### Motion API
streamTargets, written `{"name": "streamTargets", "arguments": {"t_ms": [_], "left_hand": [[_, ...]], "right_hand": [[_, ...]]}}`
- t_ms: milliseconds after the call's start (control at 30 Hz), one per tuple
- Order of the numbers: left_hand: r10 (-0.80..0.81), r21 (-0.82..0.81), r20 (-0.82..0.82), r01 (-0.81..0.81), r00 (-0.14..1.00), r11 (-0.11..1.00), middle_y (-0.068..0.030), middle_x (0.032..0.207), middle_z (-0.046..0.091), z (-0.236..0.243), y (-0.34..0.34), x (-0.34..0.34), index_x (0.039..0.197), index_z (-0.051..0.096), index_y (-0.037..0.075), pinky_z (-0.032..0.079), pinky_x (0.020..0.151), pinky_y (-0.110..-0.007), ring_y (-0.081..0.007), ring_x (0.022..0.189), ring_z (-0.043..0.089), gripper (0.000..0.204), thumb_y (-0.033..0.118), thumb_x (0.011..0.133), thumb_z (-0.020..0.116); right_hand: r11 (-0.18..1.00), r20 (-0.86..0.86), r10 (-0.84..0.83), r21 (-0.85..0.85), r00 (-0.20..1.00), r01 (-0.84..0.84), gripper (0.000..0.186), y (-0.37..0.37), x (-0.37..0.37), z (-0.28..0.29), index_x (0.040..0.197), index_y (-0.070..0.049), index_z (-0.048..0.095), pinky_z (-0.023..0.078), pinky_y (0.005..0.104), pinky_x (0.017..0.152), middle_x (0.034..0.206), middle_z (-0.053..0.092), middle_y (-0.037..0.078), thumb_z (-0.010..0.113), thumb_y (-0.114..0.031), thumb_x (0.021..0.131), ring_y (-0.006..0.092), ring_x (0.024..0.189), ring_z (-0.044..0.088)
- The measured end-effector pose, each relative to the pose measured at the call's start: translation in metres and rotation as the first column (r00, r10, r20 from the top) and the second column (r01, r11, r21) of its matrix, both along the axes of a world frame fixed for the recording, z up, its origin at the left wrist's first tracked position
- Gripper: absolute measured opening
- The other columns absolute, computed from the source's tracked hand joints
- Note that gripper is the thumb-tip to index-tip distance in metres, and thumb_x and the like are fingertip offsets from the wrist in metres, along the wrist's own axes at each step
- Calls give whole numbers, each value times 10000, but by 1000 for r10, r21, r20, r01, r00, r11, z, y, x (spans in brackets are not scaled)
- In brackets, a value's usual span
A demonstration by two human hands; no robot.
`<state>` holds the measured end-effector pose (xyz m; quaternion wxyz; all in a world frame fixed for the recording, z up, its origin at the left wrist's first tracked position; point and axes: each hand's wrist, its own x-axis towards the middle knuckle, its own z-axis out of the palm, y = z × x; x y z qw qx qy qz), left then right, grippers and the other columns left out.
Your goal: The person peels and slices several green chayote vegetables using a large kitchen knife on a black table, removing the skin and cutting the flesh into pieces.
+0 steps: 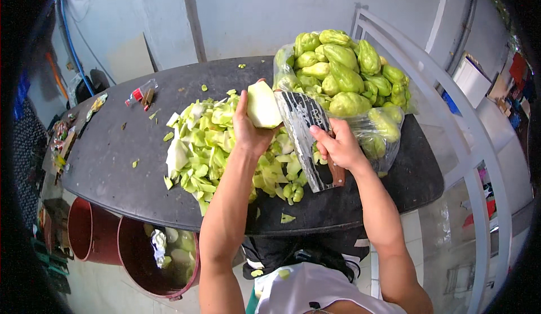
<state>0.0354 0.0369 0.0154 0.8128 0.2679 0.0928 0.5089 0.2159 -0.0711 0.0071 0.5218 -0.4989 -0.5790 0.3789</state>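
Observation:
My left hand (251,129) is closed around a peeled chayote (262,106), pale green with flat cut faces, held up above the table. In my right hand (340,145) is a cleaver (303,135) with a broad, dark-marked blade and a brown wooden handle. Its blade is tilted, the upper end close beside the chayote; I cannot tell whether they touch. Beneath my hands spreads a heap of green peelings (205,150). To the right, a clear plastic bag (389,145) bulges with several whole unpeeled chayotes (344,77).
The dark table (118,162) has a rounded edge. A clear bottle with a red label (140,93) lies at its left. Below stand a red bin (93,232) and a red tub (135,263) holding pale pieces in liquid. A grey metal railing (451,100) runs along the right.

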Motion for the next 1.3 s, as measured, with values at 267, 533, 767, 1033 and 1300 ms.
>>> {"name": "streamTargets", "arguments": {"t_ms": [267,533,767,1033,1300], "left_hand": [[17,108,-178,2,984,994,-76,1148,629,0,-16,8,1265,543,99,452,958,-400,-235,1055,602,495,489,966,486],[-43,100,-172,61,984,993,-101,1155,630,-20,-29,30,1238,543,75,458,950,-423,-247,1061,610,508,498,964,483],[-222,55,-138,231,965,971,-96,1138,638,-14,-35,30,1228,556,83,463,929,-415,-251,1040,617,553,551,947,467],[170,254,-366,-78,915,964,-105,1088,640,-24,-33,34,1211,554,41,474,878,-365,-211,973,615,484,459,986,463],[688,566,-438,-417,578,711,-171,1141,596,-31,-9,33,1265,499,14,486,897,-397,-275,1024,582,495,430,1019,391]], "right_hand": [[996,-48,-19,85,999,23,244,0,0,2,866,-32,540,398,249,426,550,498,-10,579,-245,980,68,444,466],[993,-170,-62,90,984,78,208,1,-1,-2,956,-32,554,406,230,445,682,497,-40,577,-236,986,42,485,430],[991,-217,-47,114,975,73,208,-2,-2,7,893,-52,546,402,229,438,602,476,-42,573,-235,987,44,469,431],[976,-50,-185,107,982,189,195,-8,-13,11,930,-21,595,426,266,444,588,538,-10,587,-212,969,70,505,524],[938,-96,-266,203,959,281,239,-10,-8,16,813,-40,512,393,249,418,559,503,-28,581,-196,980,59,446,464]]}}
